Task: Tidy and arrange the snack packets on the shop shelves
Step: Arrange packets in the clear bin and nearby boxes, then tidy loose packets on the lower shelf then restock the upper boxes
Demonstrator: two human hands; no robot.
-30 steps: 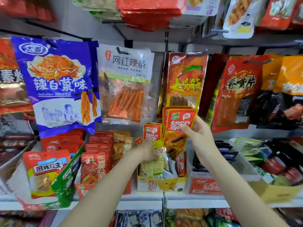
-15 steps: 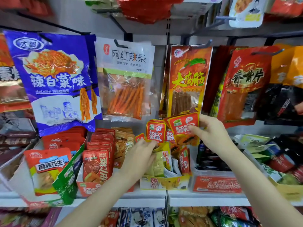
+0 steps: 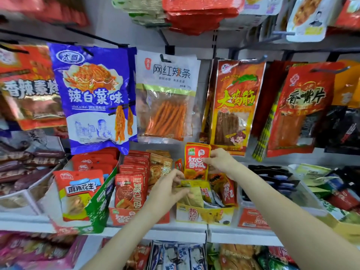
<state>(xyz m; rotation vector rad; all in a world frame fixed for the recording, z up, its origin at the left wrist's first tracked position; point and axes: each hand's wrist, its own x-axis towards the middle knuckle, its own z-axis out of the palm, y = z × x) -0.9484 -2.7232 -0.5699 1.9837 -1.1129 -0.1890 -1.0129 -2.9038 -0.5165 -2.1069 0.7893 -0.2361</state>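
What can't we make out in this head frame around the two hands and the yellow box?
- Left hand, head view: its fingertips are buried among the yellowish packets, so the exact grip is unclear.
- Yellow display box: packets at the back are hidden by the red papaya packet that the right hand pinches.
- Top-shelf packets: blurred, cut off by the upper edge.
- Lower-shelf packets: cut off by the bottom edge.

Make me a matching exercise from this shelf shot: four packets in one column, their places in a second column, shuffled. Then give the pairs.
1. blue hanging packet
2. red papaya packet
3. yellow-green packet
4. peanut packet

A. pinched by the right hand
B. in the green-sided box at lower left
C. on a peg, upper left
D. held by the left hand over the yellow box

Pairs: 1-C, 2-A, 3-D, 4-B
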